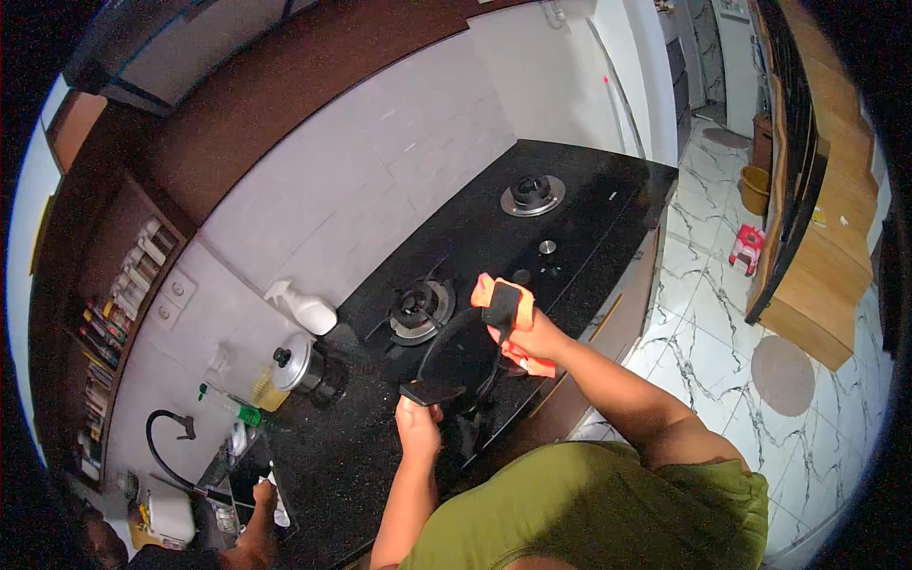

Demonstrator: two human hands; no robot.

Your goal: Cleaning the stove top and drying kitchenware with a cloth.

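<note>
My left hand (419,431) grips one flat end of a black ring-like piece (430,392), perhaps a pan support, over the black countertop (349,456). In my right hand (539,336) is an orange cloth (531,362), pressed around the opposite flat end of the piece. The middle of the piece merges with the dark glass hob behind it. Just beyond it lies the nearer gas burner (420,311). A second gas burner (533,194) sits farther off, and a metal knob (547,246) is beyond the cloth.
A lidded pot (293,362), a white spray bottle (303,308) and a green-capped bottle (246,412) stand by the wall. At the sink's black faucet (160,456), another person's hand (265,491) holds something white. A wooden staircase (812,292) rises on the right.
</note>
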